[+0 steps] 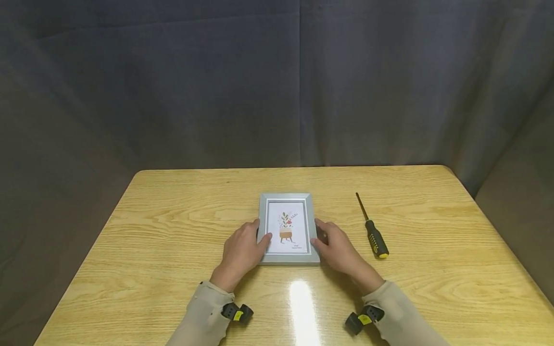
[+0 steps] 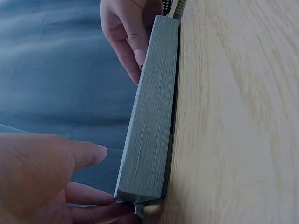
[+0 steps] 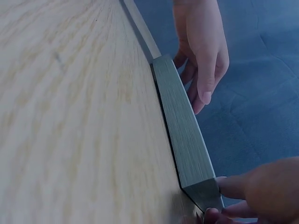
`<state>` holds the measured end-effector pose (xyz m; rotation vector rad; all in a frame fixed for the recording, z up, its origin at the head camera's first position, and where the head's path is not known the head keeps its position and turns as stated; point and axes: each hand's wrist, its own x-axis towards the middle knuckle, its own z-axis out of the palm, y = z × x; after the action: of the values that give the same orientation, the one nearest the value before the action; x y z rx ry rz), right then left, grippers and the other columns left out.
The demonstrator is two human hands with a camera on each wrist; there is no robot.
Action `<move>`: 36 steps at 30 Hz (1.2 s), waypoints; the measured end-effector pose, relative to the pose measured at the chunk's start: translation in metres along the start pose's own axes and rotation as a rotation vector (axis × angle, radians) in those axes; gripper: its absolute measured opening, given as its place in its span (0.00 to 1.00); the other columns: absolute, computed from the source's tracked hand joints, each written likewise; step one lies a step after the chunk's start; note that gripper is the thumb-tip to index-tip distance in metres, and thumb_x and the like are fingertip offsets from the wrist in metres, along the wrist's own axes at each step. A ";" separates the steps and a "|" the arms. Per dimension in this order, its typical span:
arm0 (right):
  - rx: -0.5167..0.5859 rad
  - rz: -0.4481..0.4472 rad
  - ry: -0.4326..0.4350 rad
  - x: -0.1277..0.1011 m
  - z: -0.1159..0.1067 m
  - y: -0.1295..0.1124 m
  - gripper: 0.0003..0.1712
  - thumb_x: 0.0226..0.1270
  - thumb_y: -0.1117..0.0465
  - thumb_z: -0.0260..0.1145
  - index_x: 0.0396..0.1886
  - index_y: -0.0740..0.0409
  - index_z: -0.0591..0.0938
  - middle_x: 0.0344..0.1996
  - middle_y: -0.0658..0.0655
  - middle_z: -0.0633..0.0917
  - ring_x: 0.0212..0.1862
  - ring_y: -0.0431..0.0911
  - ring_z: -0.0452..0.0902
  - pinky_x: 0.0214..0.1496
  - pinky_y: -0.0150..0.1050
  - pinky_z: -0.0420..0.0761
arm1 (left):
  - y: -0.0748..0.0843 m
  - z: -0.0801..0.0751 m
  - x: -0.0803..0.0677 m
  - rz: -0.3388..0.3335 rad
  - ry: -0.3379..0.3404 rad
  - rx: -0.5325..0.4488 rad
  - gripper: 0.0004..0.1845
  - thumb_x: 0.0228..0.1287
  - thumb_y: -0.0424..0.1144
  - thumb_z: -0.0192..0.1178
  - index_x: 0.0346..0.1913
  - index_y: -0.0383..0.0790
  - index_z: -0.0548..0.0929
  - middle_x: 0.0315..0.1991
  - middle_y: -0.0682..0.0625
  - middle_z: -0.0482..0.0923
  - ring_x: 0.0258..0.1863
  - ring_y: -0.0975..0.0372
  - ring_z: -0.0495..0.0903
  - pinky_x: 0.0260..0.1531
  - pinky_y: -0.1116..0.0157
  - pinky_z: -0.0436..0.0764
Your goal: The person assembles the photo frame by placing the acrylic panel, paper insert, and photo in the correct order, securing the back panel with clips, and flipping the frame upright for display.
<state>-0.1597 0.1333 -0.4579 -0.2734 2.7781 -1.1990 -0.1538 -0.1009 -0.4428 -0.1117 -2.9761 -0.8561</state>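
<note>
A grey picture frame [image 1: 287, 198] with a plant print lies face up in the middle of the wooden table [image 1: 173, 216]. My left hand [image 1: 259, 235] grips its left edge, thumb on the front and fingers at the side. Opposite it, my right hand [image 1: 318, 235] grips the right edge the same way. The left wrist view shows the frame's side [image 2: 149, 126], with my left hand [image 2: 105, 177] at its near corner and the right hand [image 2: 131, 37] at the far end. Seen from the right wrist, the right hand [image 3: 224, 196] pinches the frame's corner [image 3: 187, 135].
To the right of the frame lies a screwdriver [image 1: 374, 238] with a black and yellow handle, its shaft pointing away from me. A dark curtain hangs behind the table. The table's edges run close on the left, right and far sides.
</note>
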 end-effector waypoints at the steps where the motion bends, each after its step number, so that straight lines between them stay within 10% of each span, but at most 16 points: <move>1: -0.001 -0.003 0.000 0.000 0.000 0.000 0.33 0.73 0.65 0.62 0.73 0.75 0.65 0.59 0.73 0.79 0.54 0.55 0.81 0.58 0.52 0.84 | 0.000 0.000 0.000 0.001 0.001 0.002 0.31 0.70 0.47 0.61 0.66 0.26 0.76 0.57 0.32 0.82 0.56 0.43 0.84 0.47 0.46 0.85; 11: 0.028 -0.011 0.023 0.000 -0.001 0.001 0.33 0.72 0.61 0.63 0.71 0.72 0.69 0.55 0.71 0.82 0.52 0.56 0.81 0.59 0.55 0.82 | 0.000 0.000 0.001 -0.004 -0.003 -0.007 0.31 0.71 0.48 0.61 0.66 0.27 0.75 0.59 0.32 0.81 0.58 0.43 0.82 0.50 0.46 0.85; 24: 0.042 0.022 0.076 -0.002 -0.012 -0.004 0.26 0.74 0.58 0.62 0.67 0.66 0.76 0.48 0.63 0.85 0.42 0.48 0.86 0.38 0.36 0.83 | 0.009 -0.003 0.001 0.029 0.052 -0.055 0.27 0.70 0.47 0.62 0.65 0.34 0.78 0.60 0.38 0.82 0.60 0.48 0.82 0.53 0.48 0.84; 36: 0.006 -0.124 0.215 -0.010 -0.011 -0.027 0.19 0.70 0.62 0.65 0.57 0.65 0.84 0.38 0.58 0.87 0.34 0.43 0.80 0.36 0.31 0.80 | 0.025 -0.014 -0.007 0.059 0.072 -0.112 0.23 0.70 0.47 0.63 0.63 0.40 0.81 0.64 0.41 0.80 0.64 0.47 0.79 0.59 0.46 0.81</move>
<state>-0.1482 0.1253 -0.4305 -0.3396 2.9790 -1.3378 -0.1446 -0.0878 -0.4180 -0.1684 -2.8429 -0.9966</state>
